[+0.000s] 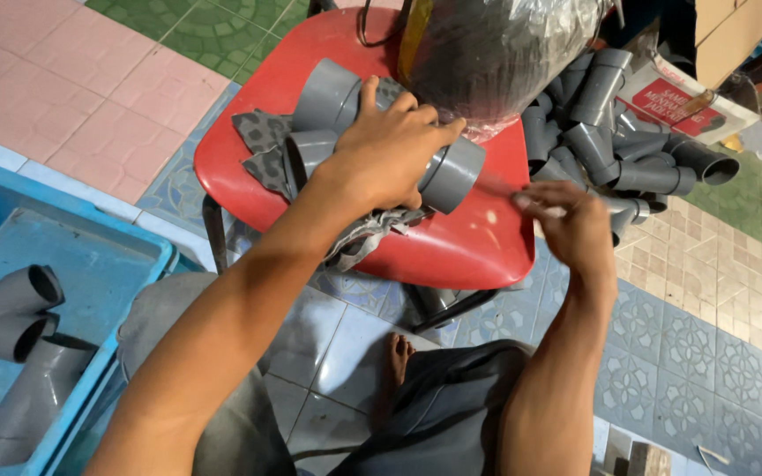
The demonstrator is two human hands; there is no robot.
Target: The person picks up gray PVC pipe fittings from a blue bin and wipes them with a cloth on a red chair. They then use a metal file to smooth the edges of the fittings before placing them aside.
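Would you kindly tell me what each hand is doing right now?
Left hand: closed on the grey plastic Y-shaped pipe fitting.
Right hand: motion-blurred; grip cannot be told.

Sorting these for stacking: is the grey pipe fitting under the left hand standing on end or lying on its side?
Lying on its side. The grey pipe fitting rests on the red chair, open ends facing sideways, under the left hand.

Even, soft light; right hand (566, 225) motion-blurred, the rest sharp.
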